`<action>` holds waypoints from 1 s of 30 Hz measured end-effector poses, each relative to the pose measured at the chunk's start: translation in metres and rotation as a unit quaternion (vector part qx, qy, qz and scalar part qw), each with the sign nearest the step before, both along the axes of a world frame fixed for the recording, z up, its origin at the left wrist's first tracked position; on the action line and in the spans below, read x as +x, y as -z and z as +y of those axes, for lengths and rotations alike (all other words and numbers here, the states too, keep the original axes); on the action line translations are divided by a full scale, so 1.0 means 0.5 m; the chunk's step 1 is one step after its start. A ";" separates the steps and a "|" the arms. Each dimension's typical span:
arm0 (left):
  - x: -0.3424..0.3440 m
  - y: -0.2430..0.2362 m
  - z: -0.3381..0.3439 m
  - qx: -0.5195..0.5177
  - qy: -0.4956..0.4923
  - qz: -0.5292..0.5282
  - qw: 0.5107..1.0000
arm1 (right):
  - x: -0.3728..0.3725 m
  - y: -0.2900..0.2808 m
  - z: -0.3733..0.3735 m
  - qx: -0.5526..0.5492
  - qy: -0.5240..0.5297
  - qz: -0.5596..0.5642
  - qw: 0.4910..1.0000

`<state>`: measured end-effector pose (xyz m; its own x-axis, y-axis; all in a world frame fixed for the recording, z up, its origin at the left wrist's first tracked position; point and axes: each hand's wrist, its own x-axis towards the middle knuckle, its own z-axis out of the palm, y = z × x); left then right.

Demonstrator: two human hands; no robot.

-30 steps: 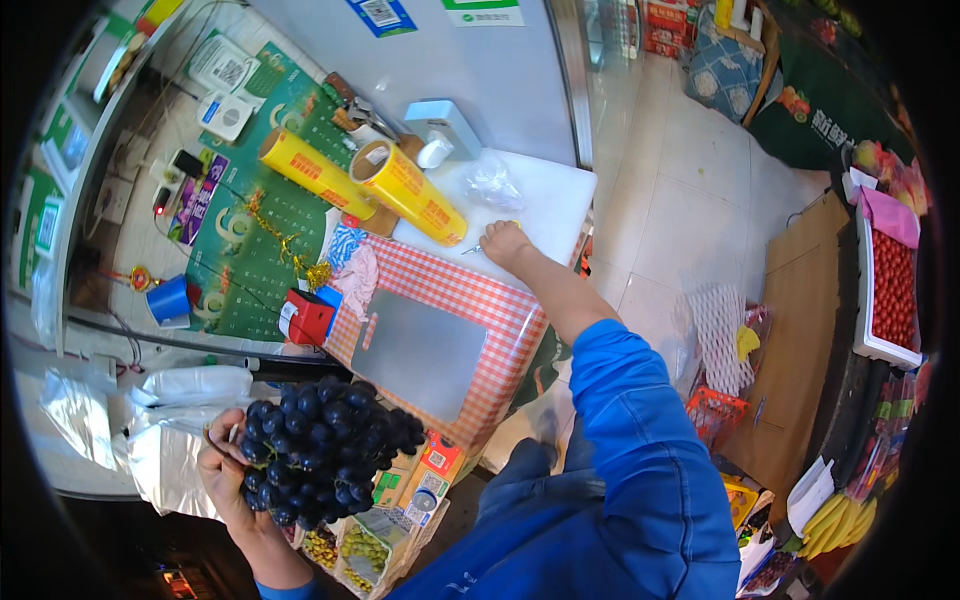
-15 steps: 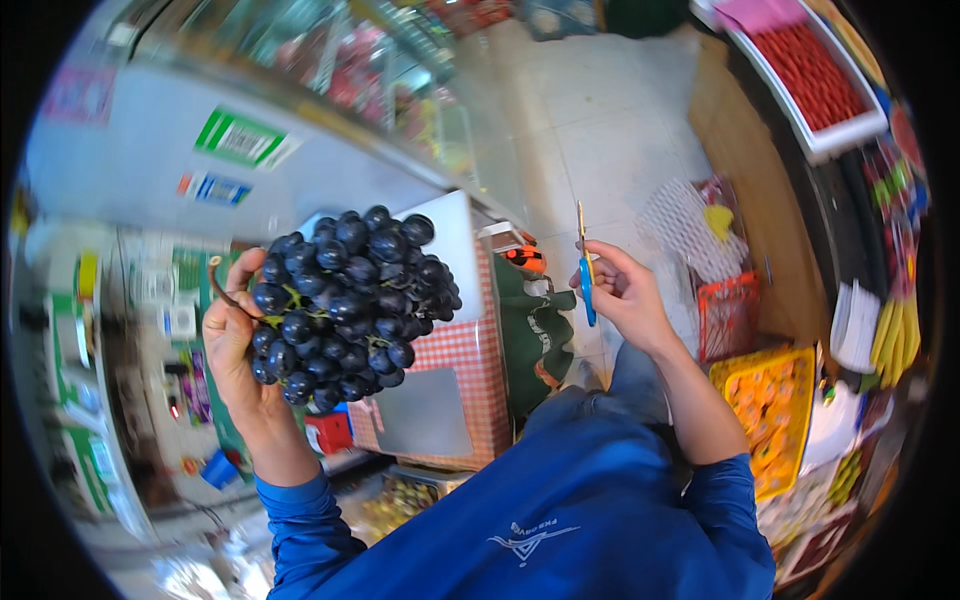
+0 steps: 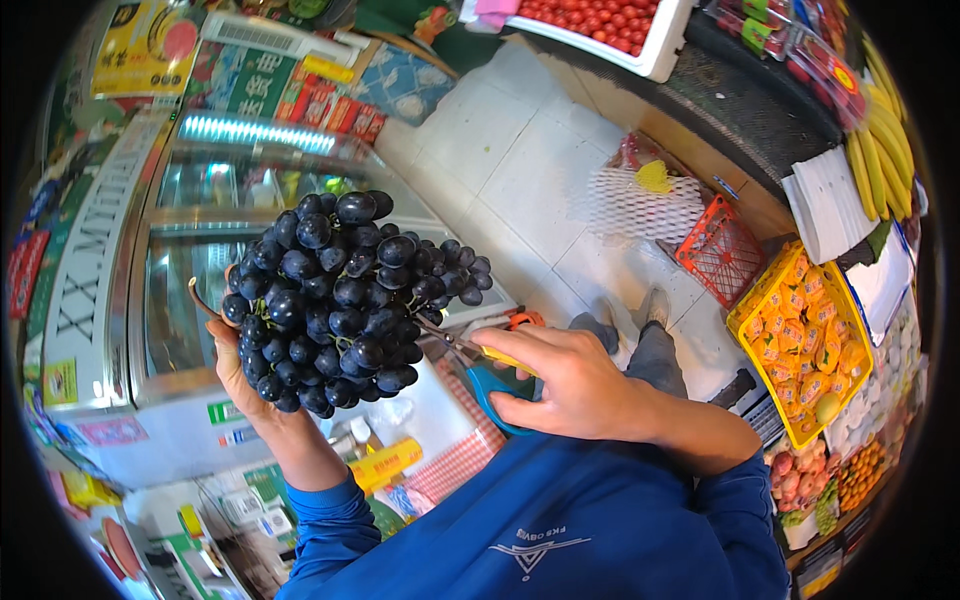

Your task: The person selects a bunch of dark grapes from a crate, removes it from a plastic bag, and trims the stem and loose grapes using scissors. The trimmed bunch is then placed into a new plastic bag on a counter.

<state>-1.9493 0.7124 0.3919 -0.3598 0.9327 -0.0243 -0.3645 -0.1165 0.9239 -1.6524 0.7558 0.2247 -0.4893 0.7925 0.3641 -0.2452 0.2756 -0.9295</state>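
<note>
A large bunch of dark purple-black grapes (image 3: 330, 305) hangs raised in front of me, its brown stem (image 3: 205, 298) sticking out on the left. My left hand (image 3: 245, 375) is closed round the stem end and supports the bunch from its left side; several of its fingers are hidden behind the fruit. In my right hand (image 3: 575, 378) is a pair of scissors with a teal and yellow handle (image 3: 484, 388). Their blades point into the right lower side of the bunch, among the grapes, and the tips are partly hidden there.
A glass display case (image 3: 200, 290) stands to the left. On the right are a red plastic crate (image 3: 722, 255), a yellow basket (image 3: 738, 325) of orange wrapped fruit, bananas (image 3: 880, 150) and a white box (image 3: 665, 45) of small red fruit. A checkered cloth (image 3: 455, 465) lies below the grapes.
My right hand has brought the scissors from apart on the right over to the bunch. The grapes stay in my left hand, and the view has turned toward the floor and display case.
</note>
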 end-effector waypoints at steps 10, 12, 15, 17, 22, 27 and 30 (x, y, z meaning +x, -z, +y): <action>0.030 0.038 0.318 0.019 0.236 0.040 0.971 | 0.011 0.019 0.114 -0.040 0.121 -0.115 0.985; 0.034 0.049 0.362 0.006 0.246 0.022 0.969 | 0.000 0.026 0.136 -0.048 0.154 -0.113 0.980; 0.035 0.062 0.423 -0.004 0.256 0.020 0.967 | -0.026 0.043 0.161 -0.068 0.207 -0.112 0.970; 0.035 0.075 0.460 -0.006 0.263 0.014 0.965 | -0.047 0.061 0.179 -0.074 0.247 -0.103 0.961; 0.047 0.114 0.531 -0.028 0.289 0.018 0.957 | -0.097 0.097 0.205 -0.111 0.326 -0.086 0.935; 0.076 0.140 0.565 -0.035 0.296 0.050 0.953 | -0.099 0.110 0.195 -0.125 0.359 -0.046 0.924; 0.095 0.142 0.559 -0.046 0.302 0.050 0.951 | -0.075 0.113 0.180 -0.170 0.339 -0.007 0.925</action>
<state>-1.9017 0.9918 0.3209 0.2360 0.9656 -0.1091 -0.2493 0.1687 0.9536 -1.6899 0.8457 0.1681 0.1587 0.9867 0.0353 -0.1113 0.0534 -0.9924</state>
